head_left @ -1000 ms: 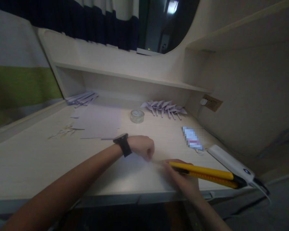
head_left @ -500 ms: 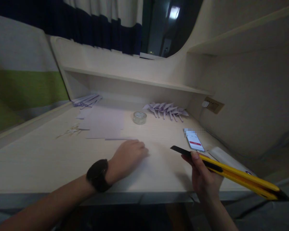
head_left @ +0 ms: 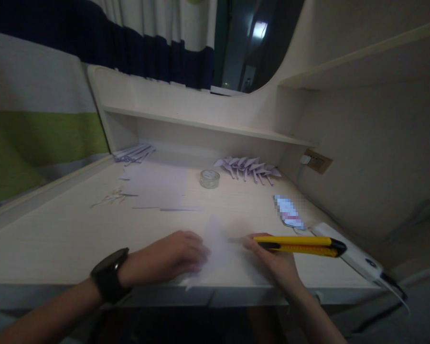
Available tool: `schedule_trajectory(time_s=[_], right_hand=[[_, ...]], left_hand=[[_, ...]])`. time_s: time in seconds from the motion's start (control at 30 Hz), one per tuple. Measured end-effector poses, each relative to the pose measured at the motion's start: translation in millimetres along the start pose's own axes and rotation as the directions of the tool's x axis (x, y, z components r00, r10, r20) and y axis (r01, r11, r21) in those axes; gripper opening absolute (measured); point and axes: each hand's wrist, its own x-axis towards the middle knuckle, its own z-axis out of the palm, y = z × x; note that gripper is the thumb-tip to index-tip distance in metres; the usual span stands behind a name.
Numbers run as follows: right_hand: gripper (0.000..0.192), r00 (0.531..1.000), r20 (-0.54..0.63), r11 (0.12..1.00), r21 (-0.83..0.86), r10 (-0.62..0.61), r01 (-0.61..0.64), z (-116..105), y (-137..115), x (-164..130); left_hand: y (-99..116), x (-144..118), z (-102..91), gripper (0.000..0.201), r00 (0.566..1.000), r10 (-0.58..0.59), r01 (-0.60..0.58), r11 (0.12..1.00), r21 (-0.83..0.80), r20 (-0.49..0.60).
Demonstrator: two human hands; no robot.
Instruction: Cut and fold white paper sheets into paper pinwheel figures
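Pale wood worktop (head_left: 57, 239) fills most of the view, built into a cubby with a low shelf (head_left: 200, 125) along the far side and a striped curtain (head_left: 146, 43) behind that. Flat sheets of lilac paper (head_left: 157, 186) are spread left of centre, so there's plenty of stock not yet worked. Over at the far right sits a row of folded paper pieces (head_left: 249, 167) that look finished, with another small bunch (head_left: 132, 152) at the far left, so I'd guess this is somewhere mid-batch. At the near edge, the left hand (head_left: 168, 258), with a dark watch (head_left: 109, 282) on that wrist, presses flat on one loose sheet (head_left: 213, 246) that sticks up in a point between both hands. The right hand (head_left: 275, 263) is wrapped around a yellow utility knife (head_left: 297, 244), tip aimed at that sheet; can't tell whether the blade is actually touching paper. Smaller stuff: a white gadget with a cable (head_left: 351, 253) at the near right, a phone (head_left: 288, 211) just beyond it, a tape roll (head_left: 209, 178) mid-worktop, and paper scraps (head_left: 109, 197) on the left.
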Motion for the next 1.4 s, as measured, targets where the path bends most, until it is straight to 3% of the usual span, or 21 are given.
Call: schedule_trajectory(time_s=[0.07, 0.13, 0.23, 0.3, 0.47, 0.6, 0.7, 0.87, 1.17, 1.4], right_hand=[[0.027, 0.999, 0.036, 1.0, -0.017, 0.022, -0.021, 4.2, -0.7, -3.1], [0.027, 0.997, 0.061, 0.999, -0.008, 0.038, -0.038, 8.8, -1.0, -6.3], [0.026, 0.997, 0.054, 0.998, 0.021, 0.06, -0.061, 13.9, -2.8, -11.6], [0.028, 0.996, 0.054, 0.997, 0.028, 0.073, -0.075, 15.2, -5.1, -14.7], [0.029, 0.994, 0.06, 0.996, 0.016, 0.09, -0.091, 14.8, -10.6, -19.4], [0.029, 0.994, 0.04, 0.994, 0.02, 0.104, -0.104, 14.7, -8.3, -20.1], [0.03, 0.994, 0.044, 0.994, 0.026, 0.101, -0.102, 14.1, -4.1, -19.3], [0.027, 0.995, 0.067, 0.997, 0.025, 0.069, -0.071, 13.1, -1.0, -17.6], [0.027, 0.998, 0.011, 0.998, 0.034, 0.055, -0.055, 12.4, -6.9, -19.1], [0.028, 0.999, -0.008, 0.999, -0.008, 0.034, -0.034, 9.9, -5.1, -14.0]], left_hand=[[-7.1, -4.2, -4.2, 0.021, 0.999, -0.035, 0.034, 0.998, -0.05, -0.019], [-15.3, -6.8, -1.1, 0.02, 0.987, -0.142, 0.139, 0.989, -0.048, -0.07], [-26.4, -4.4, 9.0, 0.026, 0.918, -0.347, 0.346, 0.938, -0.041, -0.192], [-30.6, 2.0, 13.4, 0.038, 0.865, -0.45, 0.43, 0.893, -0.132, -0.222], [-31.4, 22.0, 9.4, 0.068, 0.736, -0.668, 0.528, 0.667, -0.525, -0.109], [-35.6, 31.3, 2.7, 0.072, 0.688, -0.725, 0.515, 0.463, -0.721, 0.026], [-40.4, 36.9, -1.0, 0.063, 0.712, -0.7, 0.505, 0.464, -0.728, 0.048], [-37.5, 45.1, -3.2, 0.048, 0.826, -0.545, 0.475, 0.534, -0.699, 0.145], [-43.6, 50.6, 3.4, 0.054, 0.816, -0.577, 0.53, 0.735, -0.422, 0.02], [-60.8, 51.3, -3.6, 0.056, 0.856, -0.48, 0.484, 0.619, -0.619, 0.19]])
